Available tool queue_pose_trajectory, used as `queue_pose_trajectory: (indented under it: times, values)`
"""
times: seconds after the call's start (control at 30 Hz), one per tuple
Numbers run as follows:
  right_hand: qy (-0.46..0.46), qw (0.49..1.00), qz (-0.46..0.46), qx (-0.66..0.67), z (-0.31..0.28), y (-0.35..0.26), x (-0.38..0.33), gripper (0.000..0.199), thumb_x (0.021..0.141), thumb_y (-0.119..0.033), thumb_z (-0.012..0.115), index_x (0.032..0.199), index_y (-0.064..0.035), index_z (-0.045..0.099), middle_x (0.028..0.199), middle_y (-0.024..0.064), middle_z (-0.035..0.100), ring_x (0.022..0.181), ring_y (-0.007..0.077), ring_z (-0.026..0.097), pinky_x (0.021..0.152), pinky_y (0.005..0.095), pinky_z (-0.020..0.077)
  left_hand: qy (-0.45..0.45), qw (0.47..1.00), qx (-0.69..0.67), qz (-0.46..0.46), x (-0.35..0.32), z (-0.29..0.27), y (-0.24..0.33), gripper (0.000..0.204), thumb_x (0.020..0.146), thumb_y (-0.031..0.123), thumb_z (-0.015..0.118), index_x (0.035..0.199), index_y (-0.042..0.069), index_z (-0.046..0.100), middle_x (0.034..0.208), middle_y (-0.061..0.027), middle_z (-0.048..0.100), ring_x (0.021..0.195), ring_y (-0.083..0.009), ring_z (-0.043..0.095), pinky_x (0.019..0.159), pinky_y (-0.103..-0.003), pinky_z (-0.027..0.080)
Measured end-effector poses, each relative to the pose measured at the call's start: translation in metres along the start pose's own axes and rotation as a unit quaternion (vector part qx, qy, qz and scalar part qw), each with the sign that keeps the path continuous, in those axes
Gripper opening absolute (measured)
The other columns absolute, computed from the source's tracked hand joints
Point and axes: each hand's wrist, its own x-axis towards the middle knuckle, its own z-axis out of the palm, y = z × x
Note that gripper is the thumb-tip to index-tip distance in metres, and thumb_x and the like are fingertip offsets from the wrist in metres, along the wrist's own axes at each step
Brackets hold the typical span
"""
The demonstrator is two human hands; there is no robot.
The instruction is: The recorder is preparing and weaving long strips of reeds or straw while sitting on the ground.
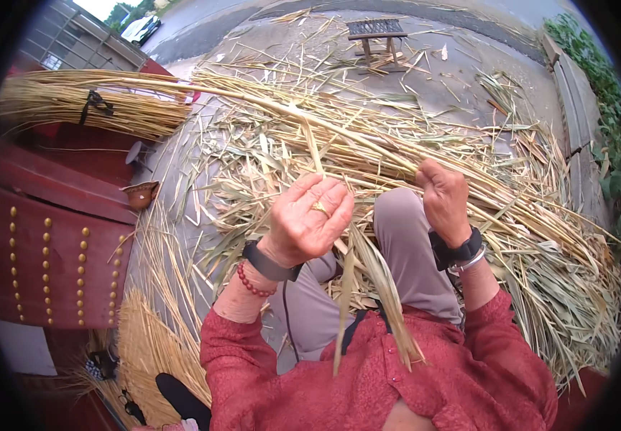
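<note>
My left hand (313, 215) is closed on dry reed leaves (381, 276). One pale strip rises above its fingers toward a long reed stalk, and longer blades hang below the hand over my lap. My right hand (445, 201) makes a fist at my raised knee, around the right part of that long reed stalk (346, 131), which slants from the upper left down to the hand. The palm side of the right fist is hidden. A heap of stalks and loose leaves (267, 154) spreads in front of and beneath both hands.
At the left lies a tied bundle of stripped stalks (138, 111), above a red door panel with brass studs (48, 266). A brown pot (140, 195) stands beside it. More straw stalks (156, 337) lie lower left. A small stool (375, 30) stands beyond the heap; stone kerbs (576, 115) border the right.
</note>
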Motion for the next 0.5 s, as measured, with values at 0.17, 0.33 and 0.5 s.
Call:
queue_pose_trajectory:
  times: [0.17, 0.33, 0.5]
  values:
    - [-0.018, 1.0, -0.019, -0.015, 0.011, 0.018, -0.005, 0.007, 0.076, -0.003, 0.05, 0.069, -0.0059, 0.052, 0.058, 0.0137, 0.052, 0.055, 0.0322, 0.052, 0.048, 0.0372, 0.0372, 0.06, 0.991, -0.016, -0.121, -0.018, -0.03, -0.013, 0.021, 0.06, -0.002, 0.059, 0.079, 0.006, 0.062, 0.072, -0.0046, 0.062, 0.067, -0.019, 0.061, 0.068, -0.033, 0.049]
    - [0.02, 0.998, 0.003, -0.056, 0.014, 0.046, -0.009, 0.008, 0.074, -0.002, 0.049, 0.071, -0.0069, 0.055, 0.059, 0.0128, 0.053, 0.054, 0.031, 0.053, 0.048, 0.0368, 0.0375, 0.327, 0.859, -0.16, -0.36, -0.067, -0.065, -0.057, 0.007, 0.075, -0.004, 0.057, 0.08, -0.001, 0.061, 0.072, -0.0069, 0.061, 0.065, -0.0153, 0.059, 0.062, -0.024, 0.048]
    - [0.008, 0.995, 0.028, -0.095, 0.012, 0.04, 0.0, 0.008, 0.078, -0.012, 0.056, 0.072, -0.0073, 0.057, 0.062, 0.0129, 0.056, 0.058, 0.0317, 0.055, 0.051, 0.0396, 0.0394, 0.241, 0.837, -0.068, -0.487, -0.088, -0.105, -0.097, 0.005, 0.074, 0.002, 0.064, 0.078, -0.001, 0.063, 0.067, -0.0055, 0.061, 0.063, -0.0182, 0.059, 0.058, -0.027, 0.047]
